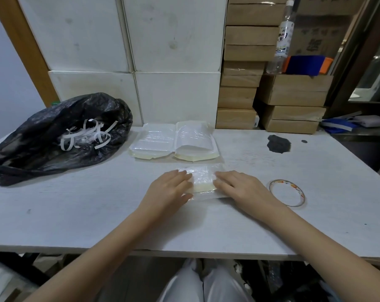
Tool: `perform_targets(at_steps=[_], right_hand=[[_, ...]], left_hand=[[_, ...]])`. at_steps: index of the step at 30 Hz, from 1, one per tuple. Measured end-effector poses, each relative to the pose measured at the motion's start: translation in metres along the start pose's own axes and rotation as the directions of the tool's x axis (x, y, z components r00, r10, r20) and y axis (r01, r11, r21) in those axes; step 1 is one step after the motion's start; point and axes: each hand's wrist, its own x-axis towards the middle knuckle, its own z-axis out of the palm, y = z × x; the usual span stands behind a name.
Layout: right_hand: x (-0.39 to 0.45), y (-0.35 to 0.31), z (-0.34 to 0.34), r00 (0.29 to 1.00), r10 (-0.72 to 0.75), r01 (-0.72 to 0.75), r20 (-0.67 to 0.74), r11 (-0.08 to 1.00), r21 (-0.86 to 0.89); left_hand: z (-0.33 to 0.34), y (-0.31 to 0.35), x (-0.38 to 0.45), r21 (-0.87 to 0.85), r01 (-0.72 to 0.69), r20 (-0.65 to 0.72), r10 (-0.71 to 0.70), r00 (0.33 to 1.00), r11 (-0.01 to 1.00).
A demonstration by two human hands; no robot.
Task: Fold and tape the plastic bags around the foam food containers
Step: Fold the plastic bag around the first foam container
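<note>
Head view: left hand (170, 188) and right hand (239, 188) flat, fingers spread, pressing bagged foam container (203, 182) frame centre; tape roll (287, 192) right.

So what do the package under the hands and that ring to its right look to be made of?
The package looks like pale yellowish foam inside thin clear plastic film: the wrap is glossy and crinkled, the edge beneath matte cream. The ring looks like a roll of clear tape: see-through glossy band, printed inner core. Both hands, left and right, press flat on the package.
</note>
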Motion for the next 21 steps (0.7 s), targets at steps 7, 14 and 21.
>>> perform_targets(at_steps=[7,14,21], right_hand=[[-0.019,0.004,-0.006,0.965,-0.001,-0.019,0.262,0.997,0.072],[-0.028,-0.007,-0.016,0.903,0.173,-0.383,0.393,0.737,0.556],[0.023,-0.018,-0.049,0.849,0.356,-0.504,0.391,0.769,0.393]], left_hand=[[0.007,0.005,-0.012,0.112,-0.077,0.177,0.056,0.983,0.991],[0.007,-0.01,-0.027,-0.184,0.062,0.378,0.012,0.926,0.981],[0.01,-0.013,-0.025,-0.182,0.059,0.395,0.018,0.918,0.982]])
